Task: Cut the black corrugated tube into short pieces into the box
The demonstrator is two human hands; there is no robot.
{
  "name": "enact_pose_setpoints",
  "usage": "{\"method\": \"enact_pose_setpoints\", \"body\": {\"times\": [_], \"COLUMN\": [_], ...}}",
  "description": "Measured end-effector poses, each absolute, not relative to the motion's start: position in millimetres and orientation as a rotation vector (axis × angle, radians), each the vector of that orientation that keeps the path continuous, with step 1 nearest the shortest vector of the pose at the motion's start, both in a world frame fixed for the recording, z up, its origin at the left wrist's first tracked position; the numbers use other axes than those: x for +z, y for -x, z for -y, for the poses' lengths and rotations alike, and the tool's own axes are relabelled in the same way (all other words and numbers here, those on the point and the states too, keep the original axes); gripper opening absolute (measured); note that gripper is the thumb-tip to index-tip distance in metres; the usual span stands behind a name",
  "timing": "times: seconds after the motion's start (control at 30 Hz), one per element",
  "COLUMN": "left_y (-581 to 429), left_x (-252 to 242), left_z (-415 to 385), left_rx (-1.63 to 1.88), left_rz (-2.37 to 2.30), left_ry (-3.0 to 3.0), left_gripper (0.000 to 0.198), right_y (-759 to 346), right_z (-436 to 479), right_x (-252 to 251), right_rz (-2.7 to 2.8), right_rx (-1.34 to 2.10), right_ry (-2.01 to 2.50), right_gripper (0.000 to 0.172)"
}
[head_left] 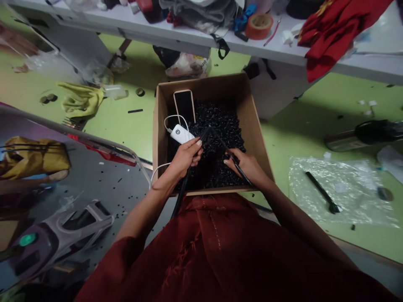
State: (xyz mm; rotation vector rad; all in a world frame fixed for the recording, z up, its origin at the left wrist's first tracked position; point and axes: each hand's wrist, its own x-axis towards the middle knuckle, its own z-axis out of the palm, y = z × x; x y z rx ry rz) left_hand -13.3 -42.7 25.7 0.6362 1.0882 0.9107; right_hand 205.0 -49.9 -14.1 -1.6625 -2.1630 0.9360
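Note:
Over an open cardboard box, my left hand is closed around a dark strip that runs down toward my lap. Its upper end reaches up past my thumb. My right hand grips a thin black stick-like piece, slanting from the box's middle toward its near right edge. The tips of the two dark pieces come close together; I cannot tell whether they touch or join. Beneath both hands lies a heap of small black pieces. A white device with a cable sits beside my left hand, below a phone.
A white table across the back carries orange tape and red cloth. On the floor right lie a plastic sheet and a bottle. Yellow cloth and a grey stool are at left.

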Motion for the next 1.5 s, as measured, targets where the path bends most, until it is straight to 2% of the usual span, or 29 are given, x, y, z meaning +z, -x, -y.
{"method": "enact_pose_setpoints", "body": {"times": [0.2, 0.4, 0.7, 1.07, 1.33, 1.5], "left_y": [12.0, 6.7, 7.0, 8.1, 7.5, 7.5], "left_x": [17.3, 8.8, 4.6, -6.5, -6.7, -8.5], "left_z": [35.1, 34.8, 35.0, 35.3, 34.9, 34.5], "left_rx": [0.866, 0.893, 0.892, 0.862, 0.863, 0.854], "left_rz": [-1.093, -1.138, -1.209, -1.221, -1.231, -1.217], "left_ry": [-0.674, -0.714, -0.799, -1.029, -1.088, -1.12], "left_gripper": [0.026, 0.044, 0.051, 0.049, 0.048, 0.045], "right_y": [-210.2, -208.7, -214.3, -205.0, -201.7, -196.7], "right_z": [48.6, 51.1, 52.7, 47.5, 35.0, 36.7], "right_x": [-16.5, -16.4, -21.8, -13.8, -2.3, -4.1], "right_rz": [1.979, 2.023, 1.995, 2.055, 2.18, 2.155], "right_rx": [0.933, 0.96, 1.119, 1.258, 1.218, 1.15], "right_ry": [1.759, 1.78, 1.635, 1.566, 1.552, 1.581], "right_gripper": [0.031, 0.034, 0.04, 0.042, 0.041, 0.033]}}
